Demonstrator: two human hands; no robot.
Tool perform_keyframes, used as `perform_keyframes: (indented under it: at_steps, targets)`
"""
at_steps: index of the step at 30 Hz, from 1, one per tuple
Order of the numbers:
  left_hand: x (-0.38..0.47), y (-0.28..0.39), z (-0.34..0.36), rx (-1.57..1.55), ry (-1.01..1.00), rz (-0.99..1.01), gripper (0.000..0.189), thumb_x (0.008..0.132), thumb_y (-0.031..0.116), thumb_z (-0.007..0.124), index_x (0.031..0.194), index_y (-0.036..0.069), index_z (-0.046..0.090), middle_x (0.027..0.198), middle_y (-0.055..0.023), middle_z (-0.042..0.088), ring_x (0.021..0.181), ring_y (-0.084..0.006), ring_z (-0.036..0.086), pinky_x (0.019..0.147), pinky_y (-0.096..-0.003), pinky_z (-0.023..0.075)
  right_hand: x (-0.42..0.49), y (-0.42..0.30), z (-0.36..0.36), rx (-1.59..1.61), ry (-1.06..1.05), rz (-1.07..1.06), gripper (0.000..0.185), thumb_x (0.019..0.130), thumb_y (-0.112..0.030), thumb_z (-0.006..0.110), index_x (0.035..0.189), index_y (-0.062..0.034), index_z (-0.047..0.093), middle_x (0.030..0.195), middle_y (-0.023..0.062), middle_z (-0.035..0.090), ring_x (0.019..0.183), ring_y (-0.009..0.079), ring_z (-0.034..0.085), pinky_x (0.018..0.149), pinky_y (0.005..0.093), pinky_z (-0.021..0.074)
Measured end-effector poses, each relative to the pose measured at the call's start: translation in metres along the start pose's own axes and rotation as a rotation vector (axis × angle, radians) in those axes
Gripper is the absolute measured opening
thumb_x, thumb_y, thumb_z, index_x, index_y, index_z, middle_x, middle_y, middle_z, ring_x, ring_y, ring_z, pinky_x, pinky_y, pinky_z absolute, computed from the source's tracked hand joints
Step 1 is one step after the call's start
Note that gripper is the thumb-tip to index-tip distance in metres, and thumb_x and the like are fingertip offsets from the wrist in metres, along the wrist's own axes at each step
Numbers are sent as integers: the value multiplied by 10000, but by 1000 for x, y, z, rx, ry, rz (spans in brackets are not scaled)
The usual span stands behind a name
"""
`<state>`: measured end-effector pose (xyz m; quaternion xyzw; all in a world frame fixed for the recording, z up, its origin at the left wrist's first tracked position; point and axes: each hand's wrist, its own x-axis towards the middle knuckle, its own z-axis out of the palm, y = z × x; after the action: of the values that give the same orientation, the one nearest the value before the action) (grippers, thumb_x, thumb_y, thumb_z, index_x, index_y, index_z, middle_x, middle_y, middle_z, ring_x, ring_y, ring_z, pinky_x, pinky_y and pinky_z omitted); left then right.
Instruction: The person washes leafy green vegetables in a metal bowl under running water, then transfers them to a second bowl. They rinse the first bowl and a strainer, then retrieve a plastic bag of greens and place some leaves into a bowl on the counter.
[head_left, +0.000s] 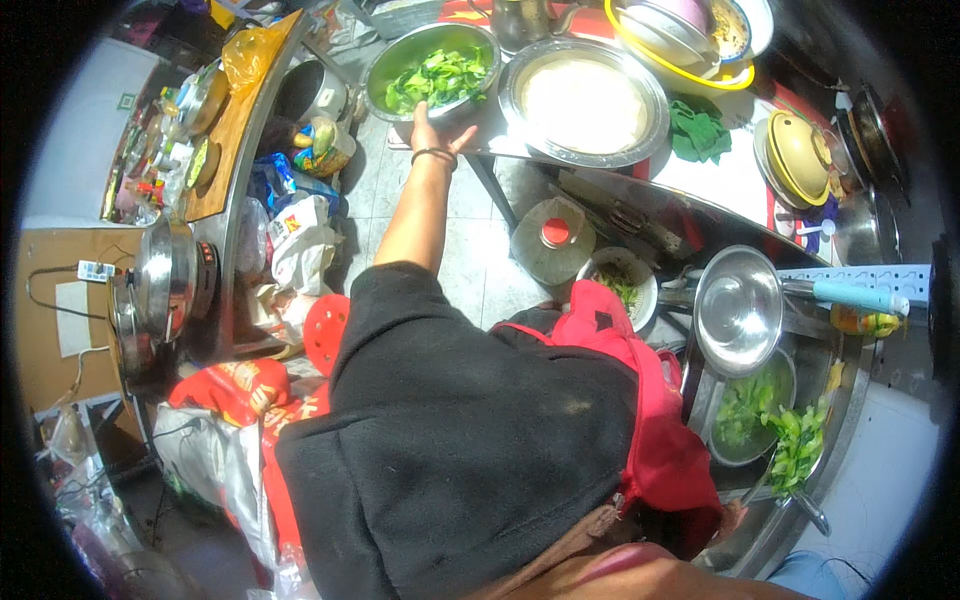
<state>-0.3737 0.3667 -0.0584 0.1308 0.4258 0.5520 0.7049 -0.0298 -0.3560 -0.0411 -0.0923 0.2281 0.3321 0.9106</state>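
Note:
Leafy greens lie in a stainless steel bowl (431, 73) at the top. My left hand (435, 139) grips its near rim, the thumb at the edge; the fingers under it are partly hidden. Beside it sits a wide metal basin (583, 103) of whitish content, overexposed by sunlight. At lower right, my right hand (726, 521), mostly hidden by the pink apron (675, 457), is at the edge of a container heaped with greens (796, 450), and seems to hold it. More greens lie in a bowl of water (752, 416) in the sink, below a large steel ladle (739, 310).
A yellow-rimmed basin (739, 81) of dishes, a green cloth (699, 129) and a yellow lidded pot (799, 157) stand on the far table. A plastic jug (553, 241) and a white colander (641, 300) are on the floor. Bags (304, 244) and a cooking pot (161, 277) are at left.

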Motion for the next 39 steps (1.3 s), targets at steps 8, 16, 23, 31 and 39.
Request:
perform_keyframes:
  at_steps: [8, 16, 23, 31, 39]
  targets:
    - [18, 1, -21, -224, -92, 60, 399, 703, 1, 420, 1087, -100, 380, 1116, -232, 462, 1039, -397, 467, 881, -565, 408, 2, 4, 8, -46, 18, -36, 306, 930, -235, 299, 767, -6, 419, 595, 65, 419, 525, 157, 476, 456, 269, 454]
    - [-69, 6, -31, -180, -225, 50, 348, 738, -14, 390, 1080, -77, 398, 1024, -179, 493, 1069, -364, 474, 902, -556, 389, -2, 8, 11, -52, 22, -51, 325, 933, -239, 285, 786, 11, 432, 592, 71, 428, 531, 163, 480, 442, 269, 450]
    - [-140, 7, 8, 171, -394, -157, 152, 749, 48, 488, 881, -22, 512, 951, -119, 556, 905, -273, 565, 807, -439, 488, -26, 16, 17, 16, -52, -42, 345, 935, -243, 273, 802, 26, 444, 590, 76, 435, 536, 169, 483, 429, 268, 447]
    - [-191, -74, 79, 308, -649, -660, 80, 763, 13, 467, 811, -21, 521, 853, -89, 539, 766, -216, 577, 699, -393, 532, -61, 47, 29, 181, -264, -5, 370, 937, -248, 260, 821, 43, 457, 587, 82, 443, 542, 175, 486, 415, 268, 443]
    - [-247, -169, 142, 648, -871, -1040, 170, 748, 14, 456, 908, -32, 490, 871, -109, 545, 817, -268, 590, 727, -444, 528, -97, 93, 81, 90, -363, -63, 258, 944, -221, 243, 1058, -9, 337, 642, 76, 395, 466, 142, 417, 376, 248, 434]
